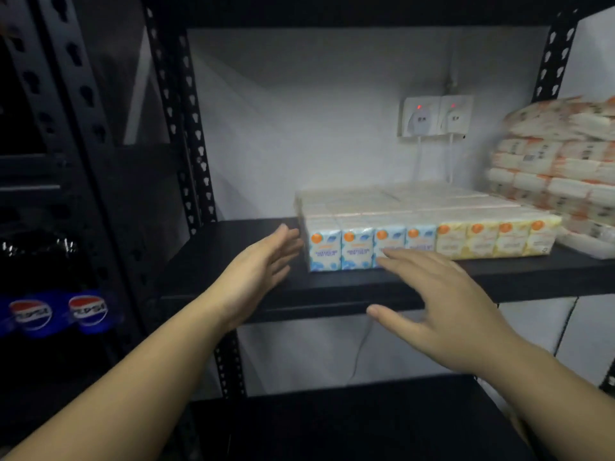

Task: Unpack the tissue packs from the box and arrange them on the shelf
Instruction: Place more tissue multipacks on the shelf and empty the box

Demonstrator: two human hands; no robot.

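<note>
Both forearms are bare right up to where they leave view, no sleeves on them. The left hand [263, 261] and right hand [442, 294] wear no gloves, rings or watch.

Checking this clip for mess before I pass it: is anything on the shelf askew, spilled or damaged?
Nothing stands out. The tissue packs sit in a squared block on the shelf, fronts level. The left hand is open at the block's left end, the right hand open before its front. The wrapped bundles at right are too blurred to judge.
</note>
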